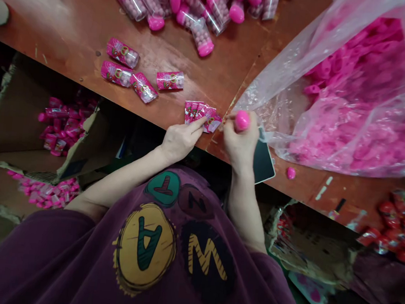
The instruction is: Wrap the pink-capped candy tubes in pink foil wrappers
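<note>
My left hand (182,141) reaches its fingers out flat onto a small fan of pink printed sleeves (195,109) near the table's front edge. My right hand (240,143) is closed around a tube with a rounded pink cap (242,120); the fingers hide most of its body. Left of the sleeves lie several tubes of small pink balls in printed wrappers, one of them a wrapped tube (170,80) on its own. Farther back is a heap of unwrapped clear tubes (201,36) with pink caps.
A clear plastic bag (278,102) of pink parts covers the table's right side. Beside my right wrist, a dark flat device (263,162) juts over the edge. One loose pink cap (291,173) lies nearby. A cardboard box (18,107) below left holds wrapped tubes. Red packets (394,225) lie far right.
</note>
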Demonstrator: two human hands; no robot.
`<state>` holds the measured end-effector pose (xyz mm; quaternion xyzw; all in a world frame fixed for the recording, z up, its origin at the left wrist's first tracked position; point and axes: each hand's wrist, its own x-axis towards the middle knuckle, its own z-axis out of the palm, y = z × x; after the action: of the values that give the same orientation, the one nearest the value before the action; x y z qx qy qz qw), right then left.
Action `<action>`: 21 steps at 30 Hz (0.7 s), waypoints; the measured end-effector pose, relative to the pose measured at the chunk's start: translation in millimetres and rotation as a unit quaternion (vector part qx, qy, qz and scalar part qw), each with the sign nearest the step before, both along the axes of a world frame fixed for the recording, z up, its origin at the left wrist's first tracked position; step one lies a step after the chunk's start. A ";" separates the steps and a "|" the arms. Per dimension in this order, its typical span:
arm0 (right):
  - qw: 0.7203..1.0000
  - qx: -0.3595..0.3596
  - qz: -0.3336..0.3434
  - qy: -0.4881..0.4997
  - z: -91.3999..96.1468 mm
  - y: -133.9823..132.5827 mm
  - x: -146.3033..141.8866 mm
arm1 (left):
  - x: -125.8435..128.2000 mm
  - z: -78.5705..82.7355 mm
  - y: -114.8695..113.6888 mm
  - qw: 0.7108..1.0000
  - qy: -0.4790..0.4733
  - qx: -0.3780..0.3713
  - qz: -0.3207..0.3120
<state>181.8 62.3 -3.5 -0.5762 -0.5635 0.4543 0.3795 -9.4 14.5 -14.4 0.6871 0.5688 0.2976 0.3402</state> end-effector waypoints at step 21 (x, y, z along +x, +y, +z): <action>0.992 0.038 -0.008 0.119 2.3 -10.6 -26.2 | 12.1 26.3 18.6 0.896 -0.374 -0.164 0.177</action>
<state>155.6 51.7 -1.3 -0.5076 -0.5265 0.4952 0.4690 2.8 33.1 11.9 0.3480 0.5524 0.4905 0.5773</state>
